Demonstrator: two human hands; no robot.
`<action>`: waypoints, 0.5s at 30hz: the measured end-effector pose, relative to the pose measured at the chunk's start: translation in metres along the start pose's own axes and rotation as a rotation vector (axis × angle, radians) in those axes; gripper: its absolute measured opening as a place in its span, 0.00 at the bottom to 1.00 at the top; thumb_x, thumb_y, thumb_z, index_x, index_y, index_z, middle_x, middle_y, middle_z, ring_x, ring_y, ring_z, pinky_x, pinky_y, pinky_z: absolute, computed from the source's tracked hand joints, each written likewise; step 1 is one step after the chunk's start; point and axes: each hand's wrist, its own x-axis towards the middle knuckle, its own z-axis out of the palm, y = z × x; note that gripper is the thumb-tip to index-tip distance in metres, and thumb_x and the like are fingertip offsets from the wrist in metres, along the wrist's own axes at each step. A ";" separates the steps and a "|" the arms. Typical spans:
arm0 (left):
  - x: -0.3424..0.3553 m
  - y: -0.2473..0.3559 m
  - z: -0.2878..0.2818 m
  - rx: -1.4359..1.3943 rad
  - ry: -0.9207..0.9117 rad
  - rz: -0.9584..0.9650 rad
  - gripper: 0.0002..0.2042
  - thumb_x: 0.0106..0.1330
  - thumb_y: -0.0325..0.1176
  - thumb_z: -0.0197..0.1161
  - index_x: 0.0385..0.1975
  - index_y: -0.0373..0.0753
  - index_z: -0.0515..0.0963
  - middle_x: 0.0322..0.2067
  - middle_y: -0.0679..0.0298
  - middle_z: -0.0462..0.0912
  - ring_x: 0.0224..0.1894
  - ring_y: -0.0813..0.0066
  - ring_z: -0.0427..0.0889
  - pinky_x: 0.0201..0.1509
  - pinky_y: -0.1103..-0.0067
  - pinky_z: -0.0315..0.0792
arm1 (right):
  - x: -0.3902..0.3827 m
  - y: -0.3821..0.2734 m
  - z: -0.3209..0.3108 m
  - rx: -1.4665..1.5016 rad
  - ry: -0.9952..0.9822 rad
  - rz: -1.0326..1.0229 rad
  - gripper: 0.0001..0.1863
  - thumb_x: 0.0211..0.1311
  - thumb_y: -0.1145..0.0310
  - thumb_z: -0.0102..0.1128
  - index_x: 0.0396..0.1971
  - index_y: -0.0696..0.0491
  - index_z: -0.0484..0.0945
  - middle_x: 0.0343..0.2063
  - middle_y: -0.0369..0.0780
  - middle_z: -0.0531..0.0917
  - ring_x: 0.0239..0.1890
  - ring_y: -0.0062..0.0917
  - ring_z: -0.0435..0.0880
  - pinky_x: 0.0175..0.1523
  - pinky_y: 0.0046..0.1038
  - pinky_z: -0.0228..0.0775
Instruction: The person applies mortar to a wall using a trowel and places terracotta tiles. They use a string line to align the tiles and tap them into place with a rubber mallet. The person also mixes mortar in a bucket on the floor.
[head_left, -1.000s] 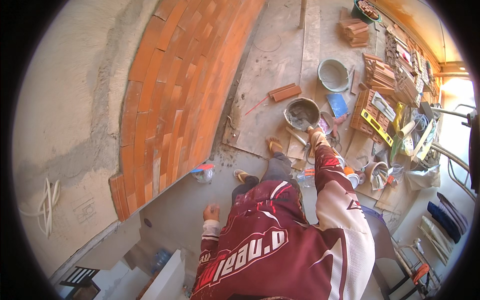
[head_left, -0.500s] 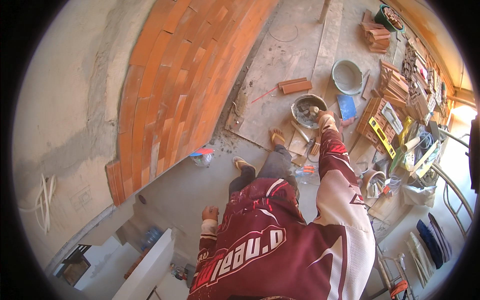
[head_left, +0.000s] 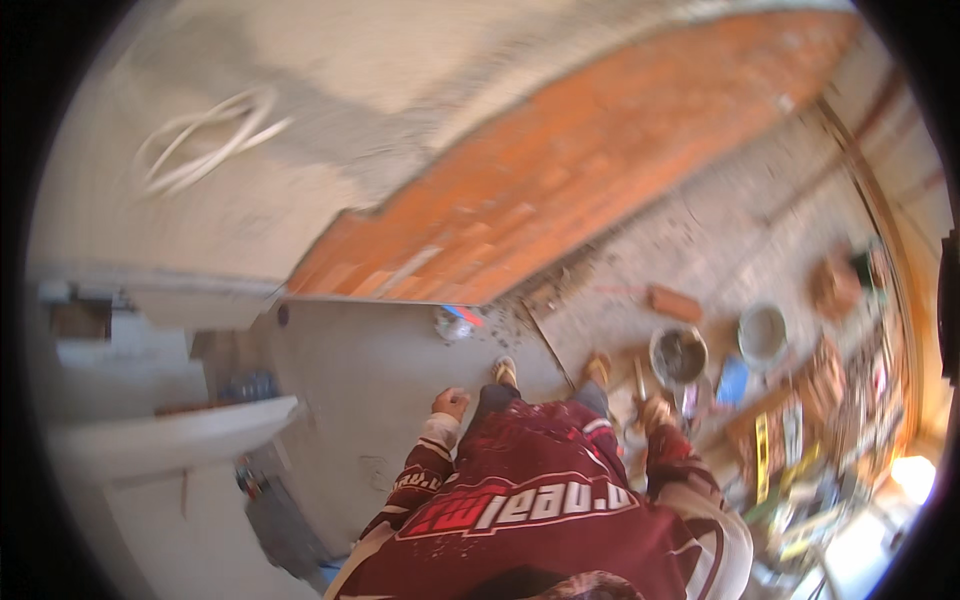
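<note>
My right hand (head_left: 657, 412) is beside the mortar bucket (head_left: 679, 357), on its near side, with fingers curled. Motion blur hides what they may grip. A light wooden handle (head_left: 639, 378) lies between this hand and the bucket. Grey mortar partly fills the bucket. My left hand (head_left: 452, 402) hangs closed at my left side, over the grey floor, and nothing shows in it. Both sleeves are maroon and cream. A second, grey-green bucket (head_left: 763, 336) stands farther right, with a flat blue rectangle (head_left: 732, 380) close to it.
Orange brick tiles (head_left: 540, 190) cover part of the wall, with white cable (head_left: 205, 140) hanging left. Beyond the mortar bucket lies a loose tile (head_left: 674, 303). Tile stacks, a yellow level (head_left: 762, 455) and tools crowd the right. A clear bag (head_left: 453, 325) sits by the wall's base.
The view has swung left, blurring the picture. My right hand has come out of the mortar bucket and back toward my body. My left hand stays closed at my side.
</note>
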 end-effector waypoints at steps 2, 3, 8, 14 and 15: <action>0.011 -0.002 -0.019 -0.120 0.061 0.012 0.16 0.58 0.36 0.67 0.43 0.34 0.80 0.31 0.59 0.85 0.28 0.73 0.83 0.35 0.76 0.77 | -0.006 -0.051 0.030 0.217 -0.183 0.128 0.43 0.58 0.31 0.50 0.49 0.61 0.77 0.40 0.54 0.83 0.40 0.47 0.84 0.44 0.45 0.75; 0.023 -0.022 -0.020 -0.178 0.093 0.036 0.15 0.58 0.36 0.67 0.42 0.34 0.80 0.31 0.59 0.85 0.28 0.74 0.83 0.34 0.76 0.77 | -0.076 -0.119 0.020 0.287 -0.267 0.212 0.44 0.58 0.31 0.48 0.50 0.61 0.77 0.41 0.55 0.83 0.41 0.44 0.84 0.46 0.43 0.74; 0.072 0.000 -0.096 -0.423 0.307 0.221 0.14 0.61 0.32 0.66 0.44 0.33 0.78 0.33 0.61 0.84 0.29 0.77 0.82 0.32 0.80 0.76 | -0.041 -0.263 0.026 0.041 -0.161 -0.369 0.39 0.61 0.35 0.48 0.49 0.59 0.78 0.36 0.50 0.84 0.39 0.34 0.83 0.44 0.36 0.73; 0.121 0.016 -0.221 -0.874 0.420 0.346 0.14 0.66 0.33 0.62 0.49 0.34 0.76 0.36 0.64 0.83 0.33 0.80 0.81 0.35 0.84 0.76 | -0.228 -0.513 0.015 -0.051 0.329 -1.003 0.21 0.66 0.52 0.51 0.33 0.58 0.79 0.23 0.47 0.82 0.27 0.33 0.81 0.33 0.35 0.71; 0.127 0.019 -0.242 -0.913 0.439 0.391 0.15 0.66 0.34 0.62 0.49 0.34 0.76 0.37 0.64 0.83 0.33 0.80 0.80 0.36 0.84 0.76 | -0.258 -0.544 0.029 -0.049 0.393 -1.127 0.19 0.68 0.55 0.51 0.30 0.57 0.79 0.21 0.46 0.82 0.25 0.34 0.80 0.32 0.34 0.70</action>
